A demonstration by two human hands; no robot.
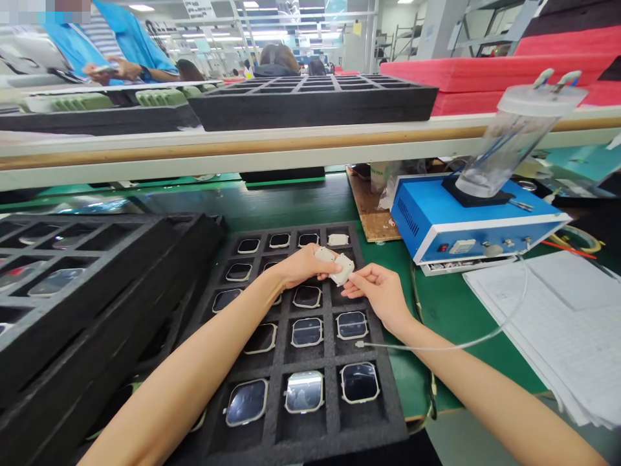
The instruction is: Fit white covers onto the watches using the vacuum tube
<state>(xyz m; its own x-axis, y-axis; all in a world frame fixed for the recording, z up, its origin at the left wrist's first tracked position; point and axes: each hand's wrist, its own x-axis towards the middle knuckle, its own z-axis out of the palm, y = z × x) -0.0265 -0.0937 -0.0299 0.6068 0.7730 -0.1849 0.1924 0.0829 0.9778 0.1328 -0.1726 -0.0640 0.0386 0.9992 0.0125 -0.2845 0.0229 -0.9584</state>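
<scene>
A black foam tray (pixel 330 356) lies on the green bench, with square watch-like pieces, dark screens up, in its compartments. Above its upper right part, my left hand (pixel 310 265) is closed on small white square pieces (pixel 343 268); two seem to be there, side by side. My right hand (pixel 381 294) meets the right edge of the nearer piece with thumb and fingertips pinched. A face-down pale piece (pixel 338 239) sits in the top right compartment. The white tip of a thin cable (pixel 359 345) rests over the tray, below my right hand.
Stacked black foam trays (pixel 111 285) stand at the left. A blue control box (pixel 478 220) carrying a clear cylinder (pixel 504 149) is at the right, near papers (pixel 557 317). A shelf (pixel 291 152) crosses behind, holding another foam tray (pixel 315 107). Beyond it stands a person in blue (pixel 116 45).
</scene>
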